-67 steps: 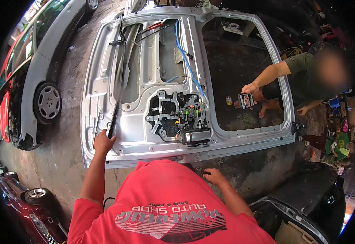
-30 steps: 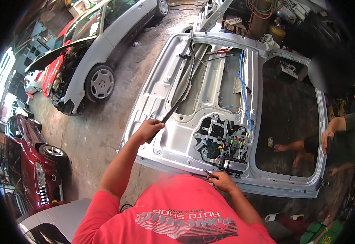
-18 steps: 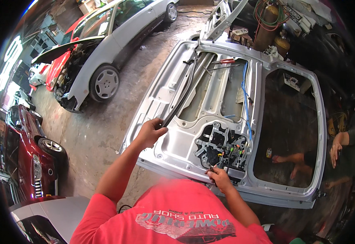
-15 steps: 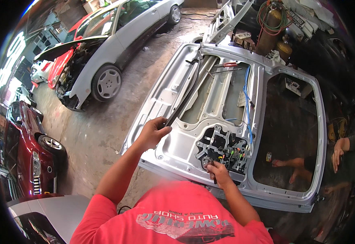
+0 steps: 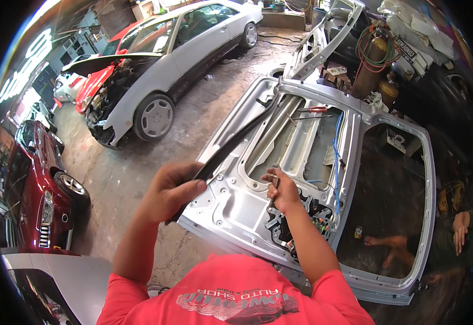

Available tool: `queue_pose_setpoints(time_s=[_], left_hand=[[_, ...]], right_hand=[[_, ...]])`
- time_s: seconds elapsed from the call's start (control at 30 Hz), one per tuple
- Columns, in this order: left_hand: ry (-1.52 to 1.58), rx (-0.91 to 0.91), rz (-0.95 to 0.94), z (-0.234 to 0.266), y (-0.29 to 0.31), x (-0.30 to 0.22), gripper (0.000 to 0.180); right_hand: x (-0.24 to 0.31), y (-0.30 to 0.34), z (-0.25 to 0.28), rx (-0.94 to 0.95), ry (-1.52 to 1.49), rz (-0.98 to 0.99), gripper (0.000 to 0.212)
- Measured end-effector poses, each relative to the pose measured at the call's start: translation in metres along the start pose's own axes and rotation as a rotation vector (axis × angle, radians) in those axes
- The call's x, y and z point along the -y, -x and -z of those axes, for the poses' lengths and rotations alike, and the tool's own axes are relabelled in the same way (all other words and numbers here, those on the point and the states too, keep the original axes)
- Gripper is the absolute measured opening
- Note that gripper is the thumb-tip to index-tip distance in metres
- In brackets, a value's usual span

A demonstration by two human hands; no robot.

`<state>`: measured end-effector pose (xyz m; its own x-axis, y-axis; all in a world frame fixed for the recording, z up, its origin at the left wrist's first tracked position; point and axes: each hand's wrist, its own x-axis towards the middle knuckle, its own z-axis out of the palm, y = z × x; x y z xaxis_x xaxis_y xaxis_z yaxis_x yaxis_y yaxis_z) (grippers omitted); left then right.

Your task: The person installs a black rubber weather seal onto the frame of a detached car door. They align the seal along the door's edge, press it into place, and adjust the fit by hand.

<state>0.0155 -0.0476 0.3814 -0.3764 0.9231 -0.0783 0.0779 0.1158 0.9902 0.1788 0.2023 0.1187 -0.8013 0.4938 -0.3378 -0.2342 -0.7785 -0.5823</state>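
Note:
A silver car door shell (image 5: 236,208) lies flat in front of me, its window frame toward the right. My left hand (image 5: 174,187) is closed around a long black strip (image 5: 236,138), which slants up to the door's far end; its near end sticks out below my fist. Over the door's inner panel, my right hand (image 5: 281,190) has its fingers curled around a slim metal tool (image 5: 271,202), whose exact kind I cannot make out. Below that hand sits a black mechanism (image 5: 317,223) with coloured connectors, partly covered by my forearm. A blue cable (image 5: 336,149) runs along the door.
A red-handled screwdriver (image 5: 316,109) lies across the door's far opening. Gas cylinders (image 5: 376,51) with hoses stand at the back right. Another person's hand (image 5: 460,230) and legs are at the right. A grey car (image 5: 193,49) and a dark red car (image 5: 38,184) stand left.
My left hand has pulled its end of the black strip nearer and leftward, past the door's edge. My right hand has risen from the mechanism toward the panel opening, still with the tool.

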Motion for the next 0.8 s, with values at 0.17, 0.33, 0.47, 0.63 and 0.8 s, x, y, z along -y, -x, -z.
queue_pose_setpoints(time_s=[0.17, 0.33, 0.47, 0.63, 0.8], left_hand=[[-0.277, 0.093, 0.090, 0.021, 0.058, -0.040, 0.038], [-0.632, 0.281, -0.082, 0.053, 0.110, -0.076, 0.041], [-0.696, 0.392, -0.029, 0.071, 0.141, -0.090, 0.040], [-0.847, 0.431, 0.074, 0.049, 0.174, -0.125, 0.041], [-1.022, 0.308, 0.314, 0.047, 0.185, -0.137, 0.039]], right_hand=[[0.021, -0.056, -0.011, -0.086, -0.157, 0.050, 0.031], [0.045, -0.125, 0.032, -0.456, -0.089, 0.153, 0.040], [0.060, -0.157, 0.065, -0.564, 0.060, 0.016, 0.048], [-0.021, -0.172, 0.045, -0.502, 0.316, -0.264, 0.043], [-0.046, -0.175, 0.067, -0.675, 0.370, -0.218, 0.050]])
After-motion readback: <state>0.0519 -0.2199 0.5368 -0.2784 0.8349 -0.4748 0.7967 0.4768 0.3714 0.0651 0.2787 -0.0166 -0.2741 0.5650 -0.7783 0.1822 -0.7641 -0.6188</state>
